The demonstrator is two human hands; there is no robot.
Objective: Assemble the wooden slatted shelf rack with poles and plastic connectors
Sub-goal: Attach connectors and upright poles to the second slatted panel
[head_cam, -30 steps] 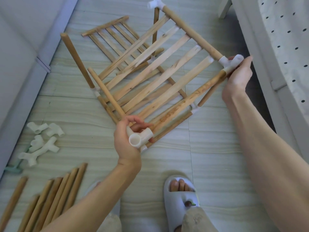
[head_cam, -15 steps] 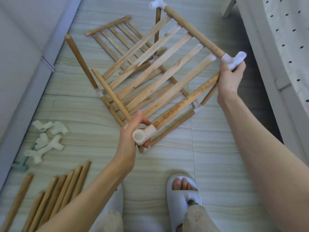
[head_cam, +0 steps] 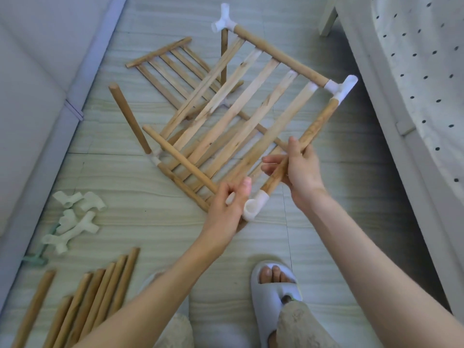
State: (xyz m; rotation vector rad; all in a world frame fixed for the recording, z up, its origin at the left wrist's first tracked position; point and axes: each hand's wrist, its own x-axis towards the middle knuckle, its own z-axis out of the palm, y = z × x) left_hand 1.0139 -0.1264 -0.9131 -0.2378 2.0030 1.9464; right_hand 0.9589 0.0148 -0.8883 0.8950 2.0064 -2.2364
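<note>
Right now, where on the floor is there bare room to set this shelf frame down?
Bare tile lies between the loose plastic connectors and the left hand, and right of the slipper toward the bed. Crowded: spare poles bottom left, slat panel beyond.

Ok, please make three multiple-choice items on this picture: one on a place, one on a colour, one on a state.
1. The spare connectors lie:
A. on the bed
B. on the floor, left of the rack
C. in a slipper

2. The corner connector in the left hand is:
A. white
B. black
C. red

3. The right hand:
A. lies flat on the floor
B. hangs idle
C. grips a rack pole

Key:
1 B: they sit in a heap on the floor at the left.
2 A: its plastic is plainly white.
3 C: fingers and thumb close round the pole.
</note>
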